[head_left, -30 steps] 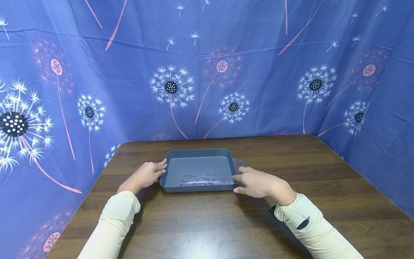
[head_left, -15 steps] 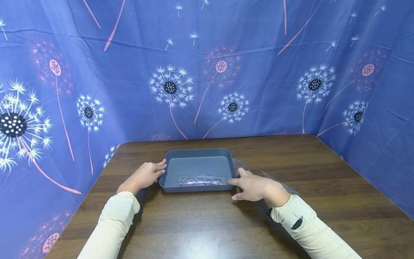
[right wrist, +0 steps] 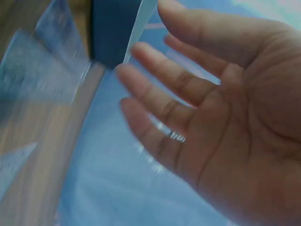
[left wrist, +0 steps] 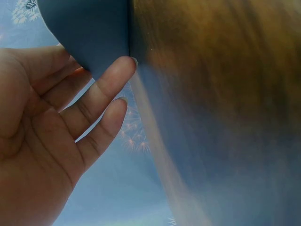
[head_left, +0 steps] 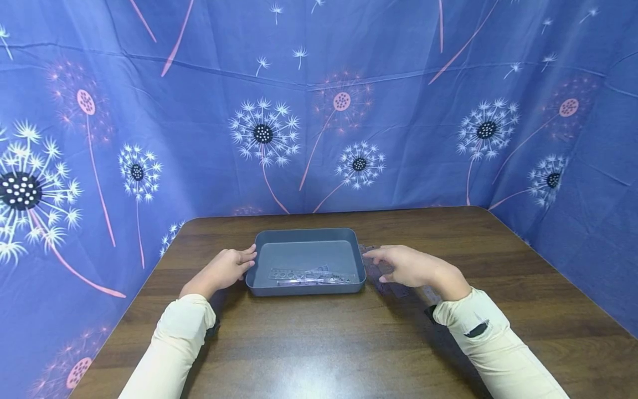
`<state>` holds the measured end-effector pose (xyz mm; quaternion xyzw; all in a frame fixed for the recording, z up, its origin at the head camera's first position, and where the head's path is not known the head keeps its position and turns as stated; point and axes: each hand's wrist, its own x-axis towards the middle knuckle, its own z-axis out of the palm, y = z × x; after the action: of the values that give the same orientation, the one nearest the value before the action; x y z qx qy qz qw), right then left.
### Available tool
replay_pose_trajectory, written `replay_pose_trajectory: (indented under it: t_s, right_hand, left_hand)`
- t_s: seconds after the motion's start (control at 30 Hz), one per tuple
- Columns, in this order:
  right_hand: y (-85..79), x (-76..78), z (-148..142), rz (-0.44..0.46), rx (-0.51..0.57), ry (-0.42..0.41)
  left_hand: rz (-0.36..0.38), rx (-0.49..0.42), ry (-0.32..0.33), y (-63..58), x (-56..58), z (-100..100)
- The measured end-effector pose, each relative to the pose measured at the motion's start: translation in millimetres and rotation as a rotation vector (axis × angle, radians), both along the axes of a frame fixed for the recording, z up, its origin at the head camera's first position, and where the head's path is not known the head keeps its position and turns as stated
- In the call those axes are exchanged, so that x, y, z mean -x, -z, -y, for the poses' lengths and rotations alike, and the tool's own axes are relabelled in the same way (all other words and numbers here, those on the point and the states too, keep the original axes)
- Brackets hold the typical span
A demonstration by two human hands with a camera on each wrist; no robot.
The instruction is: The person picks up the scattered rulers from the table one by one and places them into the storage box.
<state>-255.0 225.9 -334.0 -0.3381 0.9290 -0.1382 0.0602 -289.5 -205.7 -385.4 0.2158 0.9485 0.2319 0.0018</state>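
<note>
Head: grey tray [head_left: 299,254] on wooden table [head_left: 319,343], clear rulers [head_left: 314,276] inside along near wall.
Left wrist: left hand [left wrist: 54,122] touching tray, fingers loosely straight.
Right wrist: right hand [right wrist: 223,113] spread beside tray, clear triangles [right wrist: 40,70] near it.

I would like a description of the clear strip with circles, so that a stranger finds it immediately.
On the brown table sits a blue-grey tray. Inside, along its near side, the clear strip lies among other clear pieces. The row of circles toward its left end sets it apart.
</note>
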Motion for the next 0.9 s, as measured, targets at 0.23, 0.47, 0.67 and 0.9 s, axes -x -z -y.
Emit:
replay_pose_trajectory:
  t_s: [0.23,0.47,0.67,0.9]
  right_hand:
    - [14.5,20.8,-20.4,-0.013,-0.011,0.027]
    - [30.7,26.7,-29.0,0.206,-0.033,0.106]
    - [34.8,25.8,-31.7,0.219,-0.082,0.156]
    - [28.1,18.3,-22.1,0.2,-0.19,0.155]
  left_hand:
    - [0.021,0.004,-0.008,-0.7,-0.3,0.6]
    - [0.029,0.008,-0.005,-2.0,-0.2,-1.3]
    - [0.017,0.018,-0.008,-4.1,1.2,-3.1]
    - [-0.001,0.039,0.003,-2.6,0.3,-2.0]
